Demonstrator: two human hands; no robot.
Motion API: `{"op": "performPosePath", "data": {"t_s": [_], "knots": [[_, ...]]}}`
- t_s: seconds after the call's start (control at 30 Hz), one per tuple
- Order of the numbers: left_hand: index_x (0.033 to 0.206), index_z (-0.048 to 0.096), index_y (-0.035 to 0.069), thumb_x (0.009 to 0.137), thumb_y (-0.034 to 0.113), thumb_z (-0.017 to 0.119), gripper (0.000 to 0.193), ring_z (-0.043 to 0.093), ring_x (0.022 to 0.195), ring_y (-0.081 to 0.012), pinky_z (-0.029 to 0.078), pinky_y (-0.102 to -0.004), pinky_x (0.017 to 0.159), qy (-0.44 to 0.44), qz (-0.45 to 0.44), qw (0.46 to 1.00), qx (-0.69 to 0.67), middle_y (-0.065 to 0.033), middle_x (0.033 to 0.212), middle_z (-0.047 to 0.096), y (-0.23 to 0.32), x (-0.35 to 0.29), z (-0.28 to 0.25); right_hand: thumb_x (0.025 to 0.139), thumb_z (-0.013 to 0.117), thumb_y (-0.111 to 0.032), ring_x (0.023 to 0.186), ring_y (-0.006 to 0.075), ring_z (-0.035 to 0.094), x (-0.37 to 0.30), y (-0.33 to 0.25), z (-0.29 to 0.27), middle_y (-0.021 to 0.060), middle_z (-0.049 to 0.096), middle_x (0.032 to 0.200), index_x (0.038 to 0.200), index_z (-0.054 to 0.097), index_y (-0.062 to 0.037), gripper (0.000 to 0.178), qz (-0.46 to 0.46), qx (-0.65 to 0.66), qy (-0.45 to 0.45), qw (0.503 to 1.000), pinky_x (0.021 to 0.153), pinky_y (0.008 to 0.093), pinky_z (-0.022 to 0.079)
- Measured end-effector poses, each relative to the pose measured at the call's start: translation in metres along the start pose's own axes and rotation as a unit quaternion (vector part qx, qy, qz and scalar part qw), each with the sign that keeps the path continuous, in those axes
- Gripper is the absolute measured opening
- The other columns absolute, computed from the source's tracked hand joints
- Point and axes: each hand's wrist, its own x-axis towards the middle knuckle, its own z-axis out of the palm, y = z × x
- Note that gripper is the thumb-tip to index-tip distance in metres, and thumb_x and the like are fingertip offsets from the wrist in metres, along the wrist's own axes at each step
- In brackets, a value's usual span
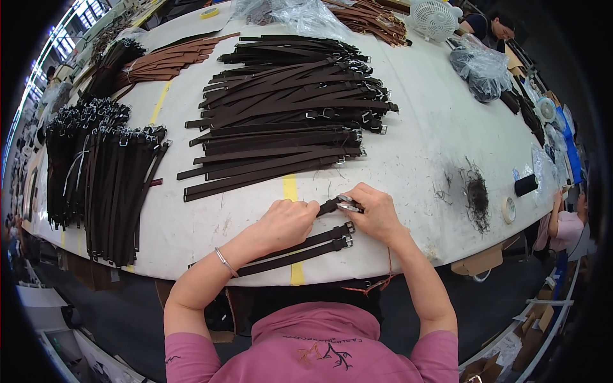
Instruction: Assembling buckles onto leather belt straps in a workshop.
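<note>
My left hand (pixel 287 220) is closed around a dark brown belt (pixel 328 206) near its end, just above the table's front part. My right hand (pixel 374 214) grips small metal thread snips (pixel 350 205), their tips close against the same belt end. The fingers partly hide that end, so I cannot tell whether the blades touch a thread. Below my hands, two more dark belts with silver buckles (pixel 347 241) lie side by side, partly under my left forearm.
A large pile of dark belts (pixel 287 96) covers the table's middle. Bundled belts (pixel 108 185) lie at left, with brown straps (pixel 175 57) behind. Thread clippings (pixel 476 198), a black thread spool (pixel 526 185) and a tape roll (pixel 508 210) are at right. Other people work nearby.
</note>
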Motion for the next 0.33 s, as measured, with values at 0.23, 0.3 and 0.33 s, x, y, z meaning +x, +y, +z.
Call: {"op": "performPosePath", "data": {"t_s": [0.23,0.3,0.33], "knots": [[0.086,0.047,0.001,0.079,0.004,0.054,0.011,0.057,0.063,-0.0332,0.043,-0.0418,0.059,0.117,0.010,0.970,-0.212,-0.0157,0.068,0.057,-0.010,0.026,0.008,0.071,0.071,-0.013,0.065,0.0219,0.057,0.011,-0.006,0.001,0.0065,0.059,0.075,0.083,0.064,-0.0053,0.016,0.099,-0.003,-0.044,0.994,0.059,0.0310,0.045],[0.093,0.046,-0.001,0.080,0.004,0.052,0.015,0.058,0.071,-0.0363,0.044,-0.0430,0.065,0.083,-0.012,0.973,-0.216,-0.0202,0.075,0.059,-0.010,0.030,0.007,0.072,0.071,-0.014,0.066,0.0221,0.057,0.011,-0.006,0.002,0.0067,0.059,0.076,0.083,0.063,-0.0052,0.016,0.103,-0.001,-0.048,0.994,0.060,0.0320,0.045],[0.100,0.046,-0.003,0.081,0.005,0.050,0.021,0.059,0.079,-0.0394,0.046,-0.0441,0.070,0.047,-0.033,0.974,-0.220,-0.0246,0.082,0.060,-0.008,0.031,0.005,0.072,0.071,-0.015,0.067,0.0221,0.058,0.009,-0.005,0.003,0.0068,0.059,0.077,0.084,0.063,-0.0049,0.017,0.099,-0.007,-0.043,0.994,0.061,0.0324,0.045]]}}
